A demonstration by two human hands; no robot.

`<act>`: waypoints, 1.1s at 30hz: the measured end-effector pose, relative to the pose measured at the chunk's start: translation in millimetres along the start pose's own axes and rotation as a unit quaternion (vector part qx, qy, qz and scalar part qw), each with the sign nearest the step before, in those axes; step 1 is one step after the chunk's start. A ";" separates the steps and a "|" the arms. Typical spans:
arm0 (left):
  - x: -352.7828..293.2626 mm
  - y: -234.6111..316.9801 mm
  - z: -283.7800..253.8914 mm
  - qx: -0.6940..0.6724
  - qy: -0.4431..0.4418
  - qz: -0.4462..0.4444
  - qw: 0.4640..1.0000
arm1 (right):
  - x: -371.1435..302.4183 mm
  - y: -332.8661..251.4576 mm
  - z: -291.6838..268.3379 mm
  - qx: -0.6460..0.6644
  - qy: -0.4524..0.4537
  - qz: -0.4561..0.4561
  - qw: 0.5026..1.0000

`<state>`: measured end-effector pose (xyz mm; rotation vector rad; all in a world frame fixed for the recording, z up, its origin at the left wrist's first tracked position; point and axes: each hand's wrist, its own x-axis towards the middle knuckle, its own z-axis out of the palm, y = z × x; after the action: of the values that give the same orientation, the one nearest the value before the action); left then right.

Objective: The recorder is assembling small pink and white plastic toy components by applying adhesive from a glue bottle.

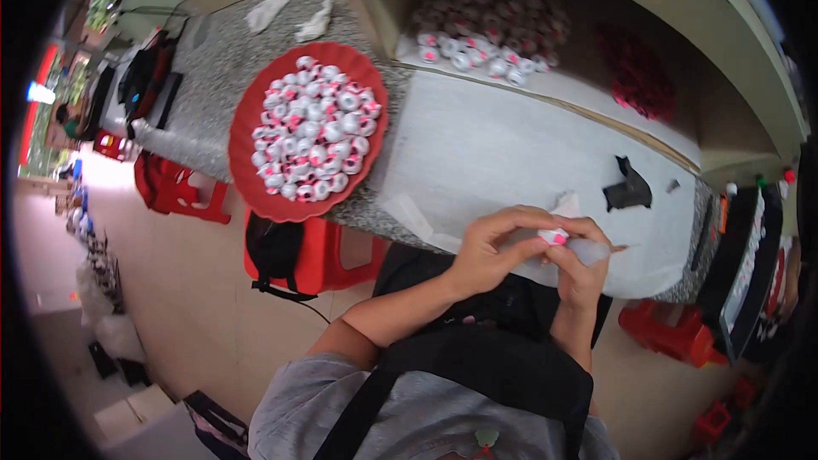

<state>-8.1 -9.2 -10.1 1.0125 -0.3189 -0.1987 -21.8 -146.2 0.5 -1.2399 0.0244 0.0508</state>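
Over the front part of the white sheet, my two hands meet. My left hand (497, 251) is closed, pinching a small white piece with a pink spot (554, 237) between thumb and fingertips. My right hand (583, 279) also has its fingertips at this piece. Tucked in the right hand is a small translucent, cloudy-white object (588, 250), perhaps a little bottle, with a thin brownish tip pointing right. The fingers partly cover both things. To the left, a red scalloped bowl (241, 149) holds a heap of similar white-and-pink pieces.
The white sheet (486, 145) covers the granite tabletop (223, 51). On it lie a crumpled black scrap (629, 186) and white scraps. Behind, a shelf compartment holds more white pieces (477, 55) and a dark pink pile (635, 77). Red stools (349, 257) stand below.
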 end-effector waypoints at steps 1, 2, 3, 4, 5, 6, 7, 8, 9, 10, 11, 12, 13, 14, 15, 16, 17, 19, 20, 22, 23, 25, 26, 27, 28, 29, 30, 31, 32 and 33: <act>-1.1 2.9 3.3 -0.030 0.011 -0.032 0.999 | -1.4 0.7 -0.2 0.000 0.018 0.000 1.000; -1.8 3.3 3.3 -0.006 0.009 -0.007 1.000 | -1.5 1.7 0.9 0.012 0.006 -0.005 1.000; -1.6 4.0 3.7 0.015 0.002 0.013 1.000 | -1.5 0.2 2.9 0.021 0.003 -0.010 1.000; -3.5 5.2 2.2 0.024 0.012 0.021 0.999 | -0.1 -1.7 8.0 0.021 0.009 -0.008 1.000; -5.2 5.6 0.3 0.015 0.015 0.008 1.000 | 3.6 0.1 12.2 0.025 -0.003 -0.007 1.000; -5.4 6.9 -0.7 0.002 0.013 -0.009 1.000 | 5.7 1.0 14.6 0.048 -0.014 -0.008 0.999; -6.0 8.6 -2.4 0.002 0.013 -0.006 1.000 | 6.9 1.6 15.7 0.069 -0.021 -0.010 0.997; -7.9 11.0 -4.9 0.028 0.025 0.004 0.999 | 7.8 2.4 18.8 0.067 -0.020 -0.012 0.997; -10.6 14.9 -8.7 0.052 0.036 0.014 0.998 | 9.2 3.8 26.5 0.033 -0.028 0.014 0.999; -13.7 22.5 -15.0 0.148 0.044 0.033 0.987 | 9.8 2.9 32.2 -0.003 -0.028 0.040 0.999; -18.4 33.1 -23.2 0.226 0.082 0.081 0.967 | 11.9 -0.6 41.9 -0.006 -0.053 0.041 0.998; -24.0 49.3 -36.8 0.341 0.122 0.139 0.922 | 13.8 -6.1 48.9 -0.011 -0.079 0.042 0.996; -27.3 64.0 -48.1 0.383 0.192 0.194 0.883 | 14.6 -10.1 47.4 -0.020 -0.060 0.036 0.997; -31.1 74.5 -63.0 0.367 0.260 0.215 0.867 | 16.1 -8.2 42.9 -0.021 -0.073 0.025 0.997; -28.0 88.9 -75.8 0.435 0.287 0.246 0.817 | 17.2 -7.2 33.4 -0.024 -0.079 0.014 0.996; -33.7 101.9 -95.8 0.495 0.290 0.244 0.782 | 18.5 0.1 20.5 -0.054 -0.093 0.017 0.994; -38.6 114.8 -108.2 0.538 0.288 0.216 0.762 | 18.2 -3.4 15.0 -0.057 -0.083 0.015 0.995; -30.1 123.5 -109.1 0.661 0.301 0.155 0.669 | 17.8 -5.8 5.4 -0.077 -0.056 -0.034 0.995; -20.8 120.0 -104.2 0.659 0.279 0.163 0.680 | 17.3 -5.2 -0.2 -0.079 -0.047 -0.036 0.995; 10.0 108.9 -84.5 0.624 0.211 0.181 0.730 | 15.3 -1.3 -9.7 -0.055 0.003 -0.086 0.995; 35.9 99.6 -69.6 0.596 0.159 0.212 0.759 | 12.3 -4.7 -16.5 -0.058 0.008 -0.085 0.995; 88.7 78.3 -46.2 0.595 0.072 0.209 0.773 | 6.5 -12.1 -25.4 0.003 -0.026 -0.048 0.999; 115.9 64.1 -36.2 0.622 0.044 0.212 0.753 | 3.7 -15.0 -27.3 0.001 -0.027 -0.049 0.998; 142.9 46.0 -29.3 0.678 0.042 0.236 0.695 | 0.3 -17.7 -28.8 -0.004 -0.013 -0.038 0.999; 164.4 30.4 -21.4 0.737 0.042 0.239 0.631 | -2.8 -20.3 -30.5 -0.008 0.003 -0.028 1.000; 181.6 17.1 -17.5 0.790 0.040 0.241 0.562 | -5.4 -22.0 -32.1 -0.011 0.002 -0.031 0.999; 194.5 4.6 -21.7 0.789 0.042 0.245 0.562 | -7.6 -23.5 -32.9 -0.022 0.003 -0.030 0.999; 205.1 -7.2 -23.7 0.826 0.027 0.205 0.524 | -9.7 -24.4 -35.2 -0.033 0.005 -0.028 0.999; 212.6 -18.0 -26.6 0.860 0.013 0.164 0.484 | -11.0 -23.7 -38.0 -0.024 -0.004 -0.027 0.999; 215.4 -20.0 -24.6 0.857 0.009 0.169 0.487 | -12.4 -24.0 -40.3 -0.027 0.002 -0.030 0.999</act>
<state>201.8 -66.3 -2.8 2.9273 -0.7079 0.7234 -32.6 -192.4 10.6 -1.2935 -0.0106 -0.0037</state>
